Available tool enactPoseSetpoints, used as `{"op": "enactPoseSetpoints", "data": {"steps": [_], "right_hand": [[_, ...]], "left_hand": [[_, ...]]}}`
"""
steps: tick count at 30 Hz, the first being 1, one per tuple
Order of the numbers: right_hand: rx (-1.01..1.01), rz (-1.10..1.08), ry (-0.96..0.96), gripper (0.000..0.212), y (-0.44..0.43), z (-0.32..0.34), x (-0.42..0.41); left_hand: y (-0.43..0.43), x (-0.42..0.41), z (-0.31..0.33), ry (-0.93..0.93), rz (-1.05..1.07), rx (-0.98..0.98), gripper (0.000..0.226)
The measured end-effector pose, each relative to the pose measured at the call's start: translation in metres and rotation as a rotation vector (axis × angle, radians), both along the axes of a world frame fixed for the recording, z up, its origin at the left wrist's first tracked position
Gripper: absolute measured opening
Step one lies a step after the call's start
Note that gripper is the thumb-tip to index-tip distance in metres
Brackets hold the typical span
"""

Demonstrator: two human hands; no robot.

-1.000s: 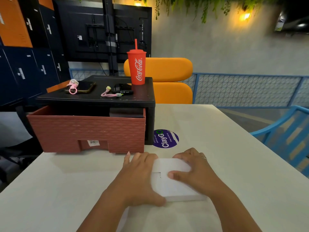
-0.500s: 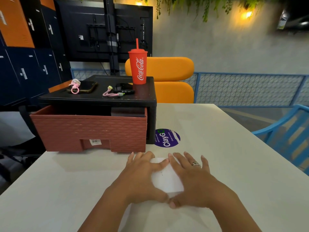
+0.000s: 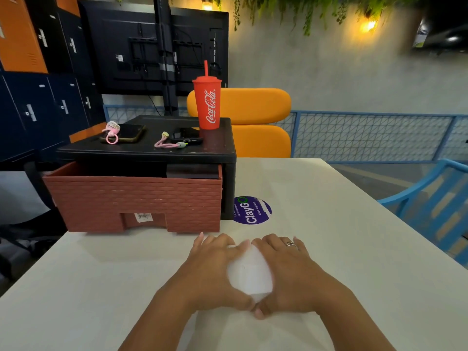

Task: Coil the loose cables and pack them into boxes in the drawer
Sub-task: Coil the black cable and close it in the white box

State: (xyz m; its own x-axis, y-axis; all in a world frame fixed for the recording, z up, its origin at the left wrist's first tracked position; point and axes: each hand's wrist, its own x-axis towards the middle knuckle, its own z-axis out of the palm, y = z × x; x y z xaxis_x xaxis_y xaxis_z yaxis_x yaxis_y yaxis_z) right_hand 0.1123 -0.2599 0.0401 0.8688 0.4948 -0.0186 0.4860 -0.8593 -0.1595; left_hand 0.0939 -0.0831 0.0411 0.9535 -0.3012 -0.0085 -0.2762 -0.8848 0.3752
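A small white box (image 3: 249,272) lies on the white table (image 3: 342,249) in front of me. My left hand (image 3: 212,269) and my right hand (image 3: 291,269) cup it from both sides, fingers laid over its top and thumbs meeting at its near corner. Behind it, the brick-patterned red drawer (image 3: 131,198) is pulled out of a black cabinet (image 3: 157,150), and a dark box (image 3: 192,171) shows inside at the right. A pink cable (image 3: 167,143) and a pink looped cable (image 3: 111,134) lie on the cabinet top.
A red Coca-Cola cup (image 3: 207,105), a phone (image 3: 129,133) and a black device (image 3: 186,138) stand on the cabinet. A purple sticker (image 3: 252,210) is on the table beside the drawer. A blue chair (image 3: 430,211) is at the right, an orange seat (image 3: 253,122) behind.
Both hands have closed in around the white box, covering more of it, and the box has turned so that a corner points toward me.
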Motion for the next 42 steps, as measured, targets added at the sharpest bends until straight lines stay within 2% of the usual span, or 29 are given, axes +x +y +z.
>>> {"op": "enactPoseSetpoints", "data": {"steps": [2,4,9,16,23,26,30,32,33,35,38,40,42], "right_hand": [[0.003,-0.001,-0.006,0.101,0.0,0.0,0.0],[-0.006,-0.008,0.006,0.103,0.0,0.0,0.0],[-0.031,-0.014,0.026,0.103,0.002,0.004,-0.001],[-0.008,0.015,-0.011,0.089,0.002,0.004,-0.003],[-0.034,0.037,0.057,0.115,0.003,0.001,0.0],[-0.065,0.021,0.065,0.125,0.005,-0.001,0.002],[-0.035,-0.062,0.09,0.124,-0.004,0.002,0.003],[0.088,-0.143,0.054,0.127,-0.017,0.007,0.007],[0.232,-0.171,0.033,0.129,-0.023,0.01,0.008],[0.67,-0.211,0.054,0.131,-0.028,0.015,0.009],[1.282,-0.114,0.262,0.133,-0.016,0.015,0.004],[1.458,0.001,0.403,0.125,-0.002,0.007,0.006],[1.466,0.104,0.525,0.11,0.012,0.0,0.004]], "left_hand": [[0.003,0.0,0.0,0.036,0.021,0.058,0.116],[0.007,0.001,0.0,0.046,0.04,0.102,0.118],[0.008,0.001,-0.003,-0.026,0.007,0.013,0.086],[0.008,0.002,-0.004,-0.051,-0.023,-0.015,0.083],[-0.003,-0.002,-0.001,0.033,-0.014,0.112,0.104],[-0.005,-0.002,-0.001,0.021,-0.014,0.103,0.101],[-0.002,0.0,-0.004,-0.011,-0.007,-0.002,0.091],[0.004,0.003,-0.005,-0.025,0.02,-0.097,0.084],[0.007,0.005,-0.005,-0.044,0.032,-0.151,0.078],[0.014,0.007,-0.002,-0.07,0.044,-0.287,0.068],[0.012,0.008,-0.002,-0.051,0.046,-0.537,0.069],[0.0,0.007,-0.005,-0.014,0.033,-0.724,0.07],[-0.014,0.004,-0.009,-0.021,0.021,-0.873,0.072]]}}
